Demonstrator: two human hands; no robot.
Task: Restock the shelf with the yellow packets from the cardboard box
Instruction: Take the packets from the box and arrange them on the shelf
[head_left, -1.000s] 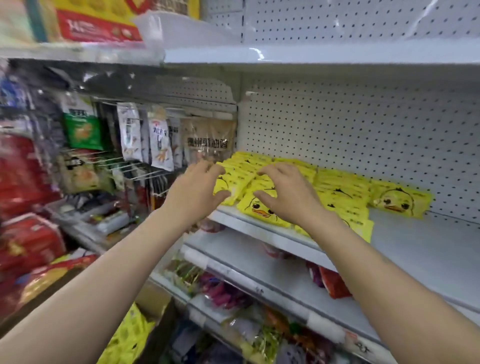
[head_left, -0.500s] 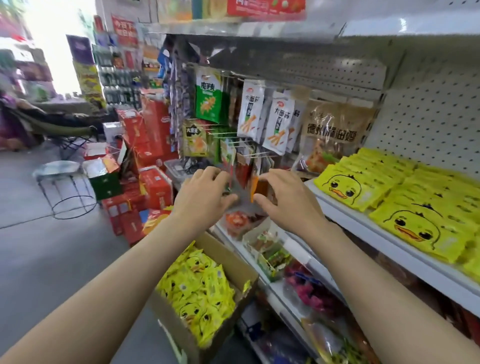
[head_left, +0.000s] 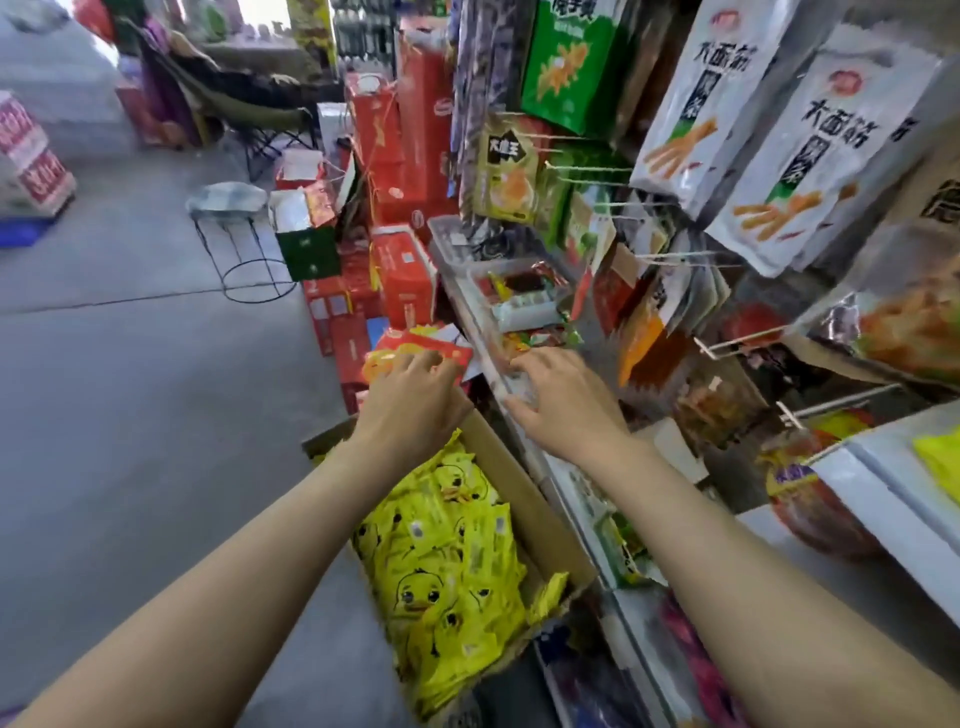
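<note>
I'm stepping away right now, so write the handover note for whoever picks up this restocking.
Left hand: open, empty, above the far end of the cardboard box.
Right hand: open, empty, in front of the lower shelf edge, just right of the box.
Yellow packets: the box on the floor holds a large pile. One yellow corner shows on the white shelf at far right.
Done: at least some stock is shelved.
Left: grab packets from the box, carry them right to the shelf, repeat until the box is empty.
</note>
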